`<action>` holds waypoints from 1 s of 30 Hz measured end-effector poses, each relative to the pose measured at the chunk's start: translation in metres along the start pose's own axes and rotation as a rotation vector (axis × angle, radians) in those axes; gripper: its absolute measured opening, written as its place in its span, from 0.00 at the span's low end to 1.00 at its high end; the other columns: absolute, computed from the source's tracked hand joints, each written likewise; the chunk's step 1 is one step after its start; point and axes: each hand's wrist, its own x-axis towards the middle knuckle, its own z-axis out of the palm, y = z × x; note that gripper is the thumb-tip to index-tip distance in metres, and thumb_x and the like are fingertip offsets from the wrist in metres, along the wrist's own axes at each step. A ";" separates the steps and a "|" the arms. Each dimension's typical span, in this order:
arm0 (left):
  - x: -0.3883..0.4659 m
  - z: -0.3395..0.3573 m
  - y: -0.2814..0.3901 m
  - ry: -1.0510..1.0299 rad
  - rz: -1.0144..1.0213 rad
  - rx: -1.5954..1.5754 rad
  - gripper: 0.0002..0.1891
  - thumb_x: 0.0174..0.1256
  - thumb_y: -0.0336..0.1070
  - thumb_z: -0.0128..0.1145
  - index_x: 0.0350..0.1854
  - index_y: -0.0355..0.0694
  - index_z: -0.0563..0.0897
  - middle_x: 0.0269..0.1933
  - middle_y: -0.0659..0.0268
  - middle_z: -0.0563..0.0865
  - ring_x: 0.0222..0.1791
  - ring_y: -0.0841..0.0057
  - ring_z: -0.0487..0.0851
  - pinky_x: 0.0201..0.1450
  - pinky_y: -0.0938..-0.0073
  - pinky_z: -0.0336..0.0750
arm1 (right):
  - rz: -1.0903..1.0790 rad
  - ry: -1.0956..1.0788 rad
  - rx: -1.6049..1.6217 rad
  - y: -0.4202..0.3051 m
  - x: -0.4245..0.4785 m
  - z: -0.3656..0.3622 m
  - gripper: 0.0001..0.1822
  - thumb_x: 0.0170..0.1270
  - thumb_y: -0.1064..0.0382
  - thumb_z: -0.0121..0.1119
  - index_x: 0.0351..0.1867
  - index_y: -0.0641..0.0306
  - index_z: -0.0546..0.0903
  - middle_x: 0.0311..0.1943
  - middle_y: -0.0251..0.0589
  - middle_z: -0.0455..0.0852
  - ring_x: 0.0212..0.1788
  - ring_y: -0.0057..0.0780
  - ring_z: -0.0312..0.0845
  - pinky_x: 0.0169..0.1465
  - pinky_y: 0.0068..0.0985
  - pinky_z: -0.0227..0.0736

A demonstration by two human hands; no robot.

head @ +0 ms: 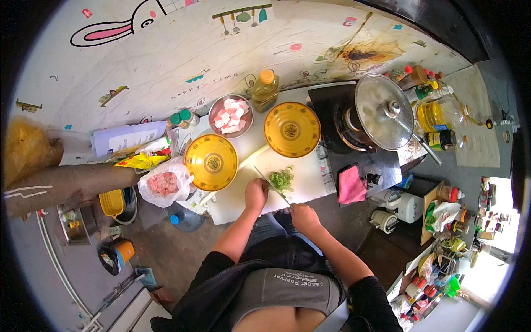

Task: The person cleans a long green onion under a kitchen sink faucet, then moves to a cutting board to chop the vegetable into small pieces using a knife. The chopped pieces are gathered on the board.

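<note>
My right hand [304, 216] grips the handle of a kitchen knife [276, 189], whose blade slants up and left across a white cutting board [238, 209]. At the blade's left side is my left hand [257, 194], fingers curled; whether it holds anything under them is hidden. Chopped green onion [282, 179] lies in a small heap right of the blade. A pale stalk [254, 155] rests between two yellow patterned bowls, one at left [212, 162] and one at upper right [292, 129]. Behind them, a metal bowl [230, 116] holds pale pink and white cubes.
Minced meat [162, 183] in a plastic bag sits at the left. An oil bottle [265, 91] stands by the wall. To the right are a gas stove [336, 103], a pan with a glass lid [384, 112] and a pink cloth [351, 184].
</note>
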 end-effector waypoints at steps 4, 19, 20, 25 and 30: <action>0.002 0.002 0.000 -0.004 -0.020 0.010 0.01 0.47 0.25 0.57 0.24 0.35 0.80 0.30 0.52 0.82 0.33 0.54 0.80 0.39 0.59 0.74 | 0.020 0.014 -0.013 -0.001 0.018 0.016 0.12 0.65 0.59 0.48 0.35 0.66 0.79 0.33 0.56 0.82 0.36 0.55 0.79 0.42 0.45 0.73; 0.000 0.003 -0.002 0.018 0.049 -0.013 0.00 0.49 0.26 0.55 0.24 0.36 0.78 0.29 0.52 0.80 0.33 0.53 0.78 0.37 0.57 0.73 | 0.003 0.024 0.026 -0.007 -0.012 -0.012 0.12 0.64 0.60 0.49 0.34 0.67 0.79 0.34 0.55 0.81 0.37 0.55 0.78 0.42 0.44 0.73; 0.000 0.002 -0.001 0.017 0.037 -0.006 0.01 0.49 0.26 0.55 0.24 0.36 0.79 0.29 0.52 0.80 0.33 0.53 0.78 0.37 0.57 0.73 | 0.000 0.020 0.013 -0.006 -0.011 -0.011 0.12 0.64 0.60 0.49 0.34 0.67 0.79 0.34 0.56 0.81 0.37 0.54 0.78 0.42 0.44 0.73; 0.002 -0.001 0.004 0.051 0.030 -0.039 0.02 0.49 0.25 0.55 0.26 0.36 0.80 0.31 0.52 0.81 0.34 0.53 0.78 0.39 0.57 0.73 | 0.072 -0.043 -0.040 -0.008 0.002 0.007 0.12 0.64 0.60 0.48 0.38 0.66 0.79 0.34 0.56 0.81 0.38 0.53 0.79 0.43 0.43 0.74; 0.000 0.001 -0.001 -0.013 0.000 -0.002 0.01 0.49 0.25 0.56 0.25 0.36 0.79 0.30 0.53 0.81 0.34 0.53 0.78 0.39 0.58 0.74 | 0.007 0.086 0.032 -0.003 0.024 0.029 0.11 0.64 0.60 0.49 0.37 0.65 0.79 0.34 0.56 0.81 0.37 0.54 0.79 0.42 0.44 0.74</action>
